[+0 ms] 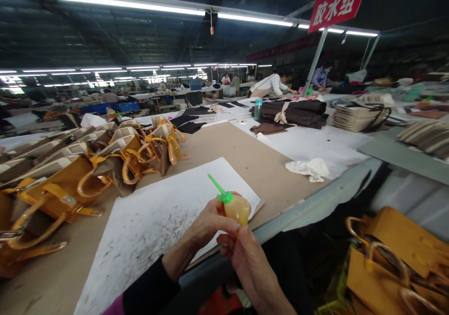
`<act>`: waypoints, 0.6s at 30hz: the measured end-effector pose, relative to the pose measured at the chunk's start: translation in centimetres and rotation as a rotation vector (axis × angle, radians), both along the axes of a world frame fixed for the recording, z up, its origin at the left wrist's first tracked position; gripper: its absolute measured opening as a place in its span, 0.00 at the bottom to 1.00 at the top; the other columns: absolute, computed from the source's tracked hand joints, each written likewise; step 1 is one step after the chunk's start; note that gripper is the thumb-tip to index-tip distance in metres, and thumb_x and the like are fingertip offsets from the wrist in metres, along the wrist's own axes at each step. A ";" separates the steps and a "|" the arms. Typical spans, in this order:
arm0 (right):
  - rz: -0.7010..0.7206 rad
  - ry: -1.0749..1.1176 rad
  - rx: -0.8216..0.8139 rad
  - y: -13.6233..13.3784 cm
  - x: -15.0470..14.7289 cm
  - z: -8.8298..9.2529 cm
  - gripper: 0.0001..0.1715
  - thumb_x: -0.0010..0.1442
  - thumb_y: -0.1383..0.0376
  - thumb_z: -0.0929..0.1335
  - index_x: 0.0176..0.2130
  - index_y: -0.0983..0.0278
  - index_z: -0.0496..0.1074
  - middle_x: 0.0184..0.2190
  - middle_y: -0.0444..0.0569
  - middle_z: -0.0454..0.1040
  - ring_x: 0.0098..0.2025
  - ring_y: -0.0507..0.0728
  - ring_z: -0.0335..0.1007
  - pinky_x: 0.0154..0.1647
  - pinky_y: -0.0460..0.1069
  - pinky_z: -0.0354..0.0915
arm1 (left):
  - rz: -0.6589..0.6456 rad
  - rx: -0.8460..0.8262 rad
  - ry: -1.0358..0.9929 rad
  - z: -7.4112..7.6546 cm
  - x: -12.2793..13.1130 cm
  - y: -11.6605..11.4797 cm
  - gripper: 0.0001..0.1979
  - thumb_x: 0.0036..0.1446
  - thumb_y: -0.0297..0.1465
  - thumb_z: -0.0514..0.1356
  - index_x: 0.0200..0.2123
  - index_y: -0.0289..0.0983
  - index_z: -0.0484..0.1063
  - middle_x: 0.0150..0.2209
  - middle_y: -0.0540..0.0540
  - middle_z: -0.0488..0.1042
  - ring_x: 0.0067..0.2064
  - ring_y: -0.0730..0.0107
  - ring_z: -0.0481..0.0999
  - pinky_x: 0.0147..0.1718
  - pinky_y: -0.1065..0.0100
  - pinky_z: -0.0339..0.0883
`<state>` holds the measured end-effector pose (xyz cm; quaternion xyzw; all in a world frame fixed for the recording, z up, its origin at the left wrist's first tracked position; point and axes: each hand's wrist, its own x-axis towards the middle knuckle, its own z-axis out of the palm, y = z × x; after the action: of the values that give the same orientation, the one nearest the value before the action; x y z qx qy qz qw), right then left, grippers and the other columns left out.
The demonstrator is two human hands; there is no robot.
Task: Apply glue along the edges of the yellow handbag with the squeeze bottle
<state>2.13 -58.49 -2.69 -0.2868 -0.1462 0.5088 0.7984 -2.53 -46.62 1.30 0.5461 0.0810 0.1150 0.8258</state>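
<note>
A squeeze glue bottle point(241, 208) with a bright green cap and long thin green nozzle is held in front of me, above the table's near edge. Amber-yellow in body, it is tilted so that the nozzle points up and to the left. My left hand point(209, 222) is closed around its near-left side, thumb lying across the front. Against the bottle's lower end, the fingers and thumb of my right hand point(249, 263) are pressed. Beyond the hands lies a white sheet point(154, 212) covered in dark smudges.
Mustard-yellow handbags point(122, 153) crowd the table's left side. More yellow bags point(396, 254) are low at right. A crumpled white cloth point(308, 167), tied dark brown pieces point(294, 113) and a teal bottle point(257, 110) lie farther back. A co-worker point(270, 85) leans over the far table.
</note>
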 end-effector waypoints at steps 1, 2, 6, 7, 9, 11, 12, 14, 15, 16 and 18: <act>0.011 -0.058 0.005 -0.1 0.0 0.1 0.32 0.56 0.50 0.70 0.55 0.61 0.62 0.43 0.50 0.71 0.37 0.55 0.65 0.37 0.49 0.60 | -0.001 -0.013 -0.008 0.0 -0.1 0.2 0.30 0.38 0.27 0.67 0.48 0.35 0.66 0.36 0.45 0.72 0.31 0.72 0.70 0.22 0.77 0.62; 0.028 -0.102 0.008 -0.2 -0.1 0.2 0.32 0.57 0.51 0.70 0.55 0.60 0.61 0.42 0.50 0.70 0.37 0.55 0.65 0.37 0.50 0.59 | 0.004 -0.036 -0.010 -0.1 -0.1 0.4 0.31 0.38 0.28 0.67 0.50 0.35 0.65 0.36 0.45 0.72 0.31 0.71 0.71 0.23 0.76 0.63; 0.062 -0.188 -0.055 -0.2 -0.4 0.8 0.26 0.60 0.50 0.67 0.50 0.65 0.64 0.38 0.51 0.72 0.33 0.53 0.64 0.35 0.49 0.57 | -0.014 -0.145 -0.061 -1.0 0.0 0.9 0.33 0.38 0.31 0.68 0.51 0.36 0.66 0.39 0.43 0.73 0.31 0.68 0.73 0.20 0.78 0.60; 0.050 -0.211 -0.076 -0.2 -0.6 1.0 0.25 0.60 0.49 0.66 0.47 0.66 0.66 0.37 0.52 0.72 0.32 0.53 0.64 0.34 0.49 0.57 | -0.033 -0.164 -0.089 -1.3 0.1 1.0 0.30 0.38 0.32 0.68 0.49 0.36 0.68 0.39 0.42 0.74 0.30 0.69 0.72 0.18 0.78 0.58; 0.022 -0.275 -0.110 -0.3 -0.7 1.4 0.25 0.58 0.48 0.66 0.43 0.66 0.67 0.35 0.52 0.73 0.30 0.53 0.64 0.32 0.48 0.57 | -0.035 -0.192 -0.138 -1.7 0.2 0.9 0.26 0.38 0.32 0.69 0.44 0.36 0.71 0.40 0.42 0.74 0.31 0.69 0.73 0.20 0.78 0.61; 0.006 -0.357 -0.147 -0.4 -0.8 1.9 0.25 0.56 0.48 0.68 0.40 0.67 0.69 0.32 0.51 0.73 0.28 0.52 0.63 0.31 0.48 0.57 | 0.005 -0.214 -0.174 -1.7 0.3 0.6 0.26 0.37 0.32 0.69 0.44 0.36 0.71 0.43 0.42 0.74 0.38 0.64 0.74 0.29 0.73 0.67; 0.014 -0.396 -0.172 -0.4 -0.7 2.2 0.23 0.56 0.49 0.68 0.39 0.66 0.69 0.30 0.49 0.73 0.26 0.52 0.62 0.31 0.48 0.57 | 0.025 -0.221 -0.185 -1.6 0.3 0.5 0.27 0.37 0.33 0.70 0.44 0.36 0.71 0.45 0.41 0.73 0.42 0.61 0.74 0.34 0.71 0.68; 0.048 -0.463 -0.224 -0.7 -0.4 2.7 0.19 0.55 0.53 0.69 0.38 0.66 0.70 0.26 0.46 0.71 0.24 0.51 0.60 0.30 0.47 0.58 | 0.051 -0.221 -0.198 -1.1 0.2 0.2 0.27 0.40 0.36 0.69 0.46 0.35 0.71 0.45 0.40 0.73 0.46 0.58 0.73 0.40 0.67 0.68; 0.061 -0.492 -0.249 -0.8 -0.1 2.9 0.17 0.55 0.55 0.68 0.37 0.66 0.71 0.24 0.45 0.71 0.24 0.51 0.60 0.30 0.47 0.58 | 0.061 -0.217 -0.199 -0.9 0.1 0.1 0.27 0.41 0.37 0.69 0.45 0.33 0.71 0.45 0.39 0.73 0.46 0.58 0.73 0.41 0.66 0.68; 0.059 -0.520 -0.276 -1.0 0.1 3.1 0.16 0.56 0.56 0.67 0.37 0.66 0.71 0.24 0.44 0.70 0.24 0.51 0.60 0.30 0.47 0.58 | 0.074 -0.215 -0.198 -0.6 0.0 0.1 0.26 0.42 0.39 0.69 0.45 0.32 0.72 0.44 0.38 0.74 0.45 0.58 0.73 0.42 0.66 0.68; -0.018 -0.574 -0.320 -1.4 0.6 3.3 0.15 0.55 0.57 0.67 0.37 0.66 0.72 0.24 0.45 0.71 0.25 0.52 0.61 0.30 0.46 0.59 | 0.096 -0.222 -0.204 -0.3 -0.2 0.1 0.25 0.44 0.41 0.68 0.43 0.31 0.73 0.43 0.38 0.74 0.44 0.59 0.74 0.43 0.65 0.67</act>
<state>2.75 -59.85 0.56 -0.5418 -0.2810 0.4165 0.6738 -2.74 -46.57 0.99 0.4325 0.0347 0.1995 0.8786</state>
